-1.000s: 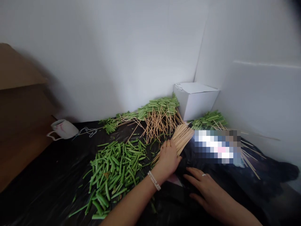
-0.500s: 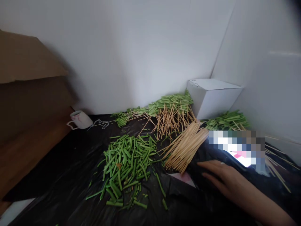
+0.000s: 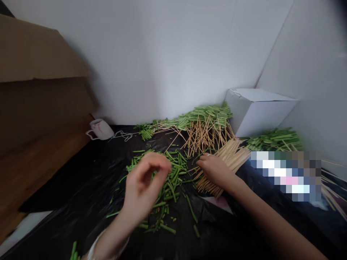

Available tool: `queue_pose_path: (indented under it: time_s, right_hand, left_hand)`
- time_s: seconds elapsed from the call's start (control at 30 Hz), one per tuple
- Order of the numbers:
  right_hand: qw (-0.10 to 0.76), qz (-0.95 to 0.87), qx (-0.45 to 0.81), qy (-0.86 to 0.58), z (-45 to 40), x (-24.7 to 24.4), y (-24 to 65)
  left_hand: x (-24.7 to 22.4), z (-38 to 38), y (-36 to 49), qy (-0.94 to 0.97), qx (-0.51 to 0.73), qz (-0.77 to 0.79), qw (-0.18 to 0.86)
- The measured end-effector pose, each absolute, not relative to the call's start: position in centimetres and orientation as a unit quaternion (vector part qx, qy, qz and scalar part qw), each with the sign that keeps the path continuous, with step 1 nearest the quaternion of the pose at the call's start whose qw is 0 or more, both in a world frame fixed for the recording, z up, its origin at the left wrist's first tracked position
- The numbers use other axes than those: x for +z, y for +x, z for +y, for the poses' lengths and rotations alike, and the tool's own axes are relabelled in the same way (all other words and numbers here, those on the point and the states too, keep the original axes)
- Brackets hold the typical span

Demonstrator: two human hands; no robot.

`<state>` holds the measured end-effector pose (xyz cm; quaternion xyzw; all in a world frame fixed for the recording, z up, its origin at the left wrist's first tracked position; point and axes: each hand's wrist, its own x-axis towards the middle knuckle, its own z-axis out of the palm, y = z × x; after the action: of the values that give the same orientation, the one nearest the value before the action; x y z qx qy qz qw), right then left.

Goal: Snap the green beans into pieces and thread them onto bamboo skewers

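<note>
My left hand point(image 3: 145, 186) is raised over the heap of cut green stems point(image 3: 176, 173), which look like long bean or garlic-stem pieces. Its thumb and fingers curl into a pinch; whatever they hold, if anything, is too blurred to make out. My right hand point(image 3: 214, 172) reaches over the left part of a bundle of thin wooden skewers point(image 3: 235, 155). Its fingers are closed and point left, and their tips are hidden. Behind the bundle lies a pile of skewers threaded with green pieces point(image 3: 208, 115), against the wall.
Black plastic sheeting point(image 3: 81, 180) covers the surface. A white mug point(image 3: 101, 130) with string beside it stands back left, near a cardboard box point(image 3: 40, 54). At the right are a white box point(image 3: 265, 112), more green stems point(image 3: 276, 140) and a pixelated bright object point(image 3: 290, 177).
My left hand has come into view over the green heap. From beside the bright object, my right hand has moved left and away from me onto the skewers. The view has shifted slightly.
</note>
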<state>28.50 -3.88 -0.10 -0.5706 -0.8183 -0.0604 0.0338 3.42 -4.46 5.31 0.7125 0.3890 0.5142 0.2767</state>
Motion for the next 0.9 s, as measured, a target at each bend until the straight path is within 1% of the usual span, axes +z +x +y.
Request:
queue_pose_path:
  time_s: [0.07, 0.17, 0.3, 0.47, 0.67, 0.77, 0.9]
  right_hand:
    - [0.029, -0.827, -0.069, -0.558, -3.5, -0.9, 28.1]
    - [0.027, -0.834, -0.075, -0.547, -3.4, -2.2, 28.0]
    - [0.026, -0.831, -0.088, -0.549, -3.4, -3.2, 28.1]
    - [0.025, -0.839, -0.099, -0.534, -3.6, -3.6, 28.4]
    - [0.026, -0.842, -0.119, -0.526, -4.0, -3.9, 28.8]
    - [0.061, -0.841, -0.139, -0.520, -4.0, -3.8, 28.8]
    - [0.129, -0.846, -0.180, -0.486, -4.1, -3.4, 28.3]
  left_hand:
    - [3.1, -0.9, 3.5, 0.680, 0.536, 0.411, 0.285]
    - [-0.6, 3.1, 2.5, 0.678, 0.515, 0.468, 0.236]
    - [-3.1, 3.8, 1.0, 0.706, 0.474, 0.489, 0.194]
    - [-2.9, 3.0, 0.6, 0.759, 0.418, 0.475, 0.155]
    - [-2.3, 3.0, 0.2, 0.768, 0.419, 0.465, 0.133]
    - [-2.1, 2.8, 0.2, 0.788, 0.390, 0.463, 0.111]
    - [-2.1, 2.4, 0.4, 0.835, 0.312, 0.452, 0.029]
